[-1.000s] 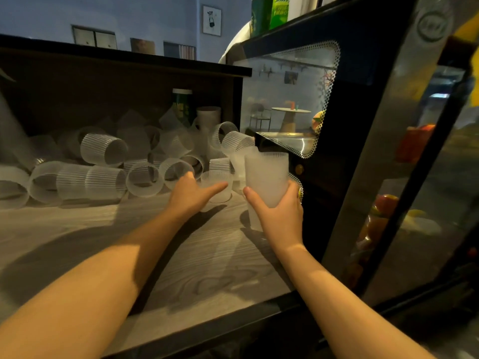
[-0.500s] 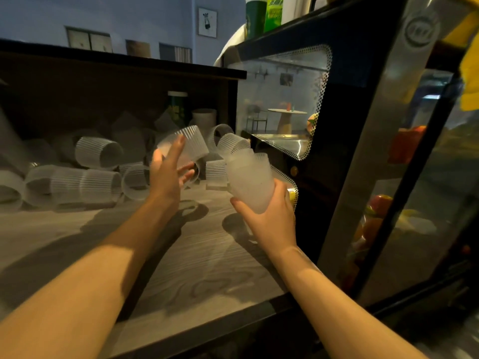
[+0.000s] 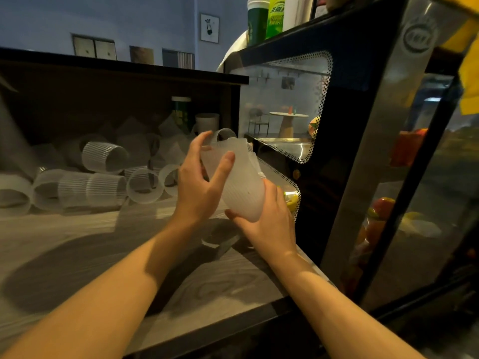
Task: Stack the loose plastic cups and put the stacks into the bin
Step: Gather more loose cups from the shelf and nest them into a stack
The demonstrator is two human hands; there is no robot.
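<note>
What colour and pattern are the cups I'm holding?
Frosted translucent white with fine vertical ribs, seen in the head view on the cup stack.

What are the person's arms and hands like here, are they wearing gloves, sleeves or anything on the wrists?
Both arms are bare as far as the picture shows: no sleeve reaches the forearms. The left hand and the right hand wear no gloves. No watch, bracelet or ring shows on either wrist or on the fingers in view. Lighting is dim and warm, so finer marks cannot be made out.
</note>
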